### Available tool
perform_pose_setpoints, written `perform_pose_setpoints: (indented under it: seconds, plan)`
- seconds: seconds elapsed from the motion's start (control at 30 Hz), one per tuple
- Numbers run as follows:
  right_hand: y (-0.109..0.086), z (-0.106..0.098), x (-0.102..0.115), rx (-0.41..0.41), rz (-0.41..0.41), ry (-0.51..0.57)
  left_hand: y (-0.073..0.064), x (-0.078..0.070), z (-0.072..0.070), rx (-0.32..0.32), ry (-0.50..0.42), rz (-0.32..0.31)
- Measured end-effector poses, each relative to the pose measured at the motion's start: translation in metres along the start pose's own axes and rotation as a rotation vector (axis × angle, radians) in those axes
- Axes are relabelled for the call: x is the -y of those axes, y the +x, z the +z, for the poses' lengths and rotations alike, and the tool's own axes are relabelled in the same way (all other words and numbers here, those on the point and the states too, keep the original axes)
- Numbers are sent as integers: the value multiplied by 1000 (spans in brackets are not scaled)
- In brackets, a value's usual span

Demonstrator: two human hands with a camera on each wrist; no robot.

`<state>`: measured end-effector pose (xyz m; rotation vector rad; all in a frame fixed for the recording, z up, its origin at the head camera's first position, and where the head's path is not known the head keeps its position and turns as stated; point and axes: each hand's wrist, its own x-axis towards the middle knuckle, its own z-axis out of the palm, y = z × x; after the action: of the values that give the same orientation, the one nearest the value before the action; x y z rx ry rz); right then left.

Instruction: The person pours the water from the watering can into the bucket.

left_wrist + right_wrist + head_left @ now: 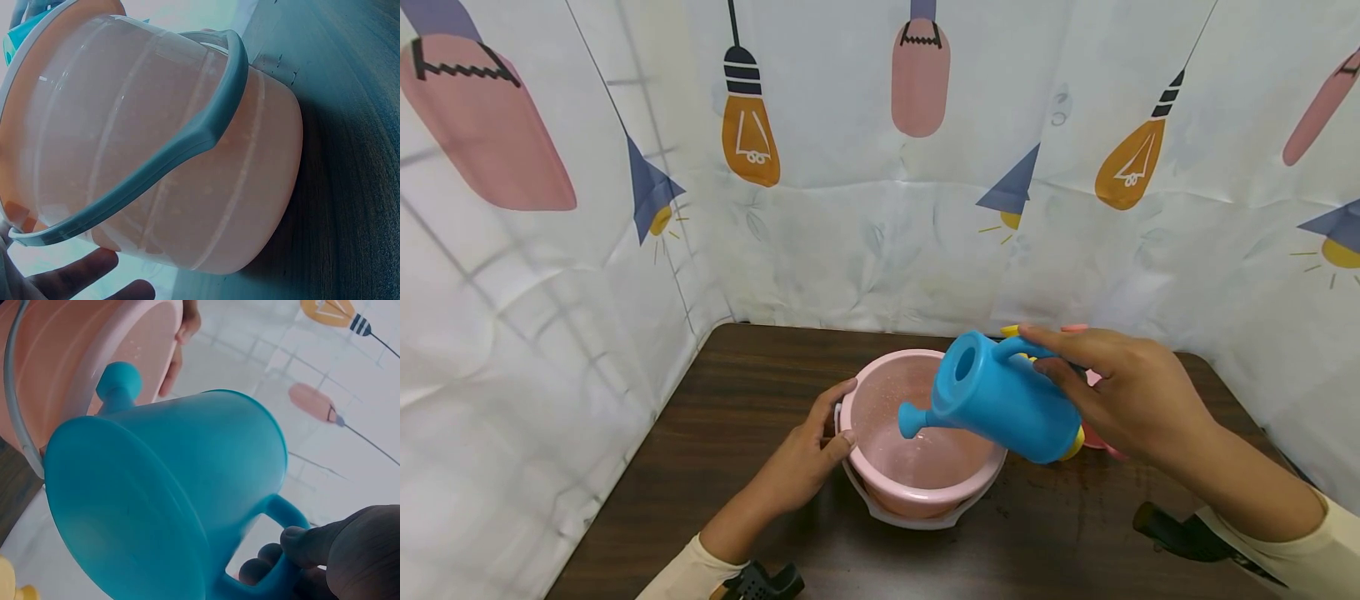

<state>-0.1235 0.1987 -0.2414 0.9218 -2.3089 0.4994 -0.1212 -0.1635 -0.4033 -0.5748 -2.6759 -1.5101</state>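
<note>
A pink bucket point(925, 495) stands upright on the table, its pale handle point(162, 162) hanging down around the outside. My left hand point(808, 458) holds the bucket's left rim, with the thumb on the rim and other fingers along the outer wall. My right hand point(1138, 392) grips the loop handle of a blue watering can point(1015, 412), thumb pressed on top. The can is tilted, and its spout point(912, 420) points into the bucket's mouth. Droplets dot the bucket's inner wall.
Partly hidden behind the can and right hand are a yellow thing point(1073, 444) and a pinkish-red one point(1096, 437). The dark wooden tabletop point(737, 400) has wet streaks right of the bucket. A patterned white sheet point(850, 242) hangs behind and along the sides.
</note>
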Motion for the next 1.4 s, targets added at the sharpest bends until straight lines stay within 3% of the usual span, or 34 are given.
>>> perform_pose_setpoints:
  seconds: [0.37, 0.87, 1.4]
  plan:
    - [6, 4, 1, 0, -81, -7, 0, 0, 0, -2, 4, 9]
    - [16, 11, 10, 14, -113, 66, 0, 0, 0, 0, -8, 35]
    - [24, 20, 14, 35, -177, 105, 0, 1, -1, 8, -10, 12]
